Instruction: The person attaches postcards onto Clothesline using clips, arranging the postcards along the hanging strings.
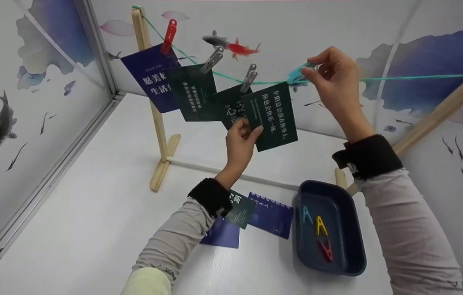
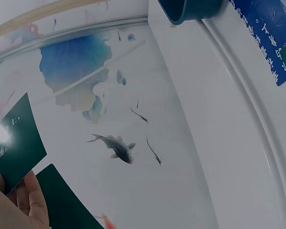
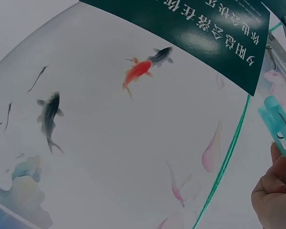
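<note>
My left hand (image 1: 239, 143) pinches a dark green card (image 1: 274, 123) with white lettering by its lower left edge, and the card's top corner reaches the green line (image 1: 411, 78). Just above that corner, my right hand (image 1: 337, 80) pinches a light blue clothespin (image 1: 296, 74) between thumb and fingers. In the right wrist view the clothespin (image 3: 279, 126) is beside the card's corner. Further left on the line hang a blue card (image 1: 145, 73) under a red clothespin (image 1: 169, 37) and two green cards under grey clothespins (image 1: 213, 60). The held card partly covers the nearer green card (image 1: 225, 100).
A dark blue basin (image 1: 360, 246) on the white table holds a blue, a yellow (image 1: 320, 226) and a red clothespin (image 1: 326, 250). Several cards, one of them blue (image 1: 272, 215), lie left of it, partly under my left forearm. Wooden posts (image 1: 157, 127) carry the line.
</note>
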`<state>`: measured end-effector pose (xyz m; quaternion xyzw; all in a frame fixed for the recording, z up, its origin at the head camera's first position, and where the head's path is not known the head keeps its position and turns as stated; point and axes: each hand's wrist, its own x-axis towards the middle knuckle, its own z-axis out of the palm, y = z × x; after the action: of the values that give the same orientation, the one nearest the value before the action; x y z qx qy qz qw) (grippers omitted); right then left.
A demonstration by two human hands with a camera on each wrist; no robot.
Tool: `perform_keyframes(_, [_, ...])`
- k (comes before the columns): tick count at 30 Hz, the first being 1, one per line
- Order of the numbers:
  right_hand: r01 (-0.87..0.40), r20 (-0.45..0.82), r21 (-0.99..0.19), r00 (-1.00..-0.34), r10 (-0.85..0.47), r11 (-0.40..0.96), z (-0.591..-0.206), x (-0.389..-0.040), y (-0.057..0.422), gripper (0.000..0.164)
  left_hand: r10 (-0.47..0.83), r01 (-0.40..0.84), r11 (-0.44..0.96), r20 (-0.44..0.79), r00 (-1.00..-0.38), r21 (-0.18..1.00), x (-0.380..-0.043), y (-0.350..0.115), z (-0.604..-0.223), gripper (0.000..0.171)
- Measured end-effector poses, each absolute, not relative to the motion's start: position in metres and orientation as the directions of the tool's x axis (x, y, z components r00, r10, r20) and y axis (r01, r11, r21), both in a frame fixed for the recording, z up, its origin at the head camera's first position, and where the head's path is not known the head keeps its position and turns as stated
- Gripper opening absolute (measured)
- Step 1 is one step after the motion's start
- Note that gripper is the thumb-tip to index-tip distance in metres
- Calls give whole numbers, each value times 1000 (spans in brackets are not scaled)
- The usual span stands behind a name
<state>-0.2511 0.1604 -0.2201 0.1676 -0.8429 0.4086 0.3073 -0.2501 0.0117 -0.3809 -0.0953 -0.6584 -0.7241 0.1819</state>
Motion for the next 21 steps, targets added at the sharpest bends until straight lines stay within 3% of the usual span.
perform_keyframes(21, [-435, 447, -542, -874, -191, 719, -213, -265, 161, 25, -136, 323, -171, 302, -943, 931, -250, 20, -386, 20])
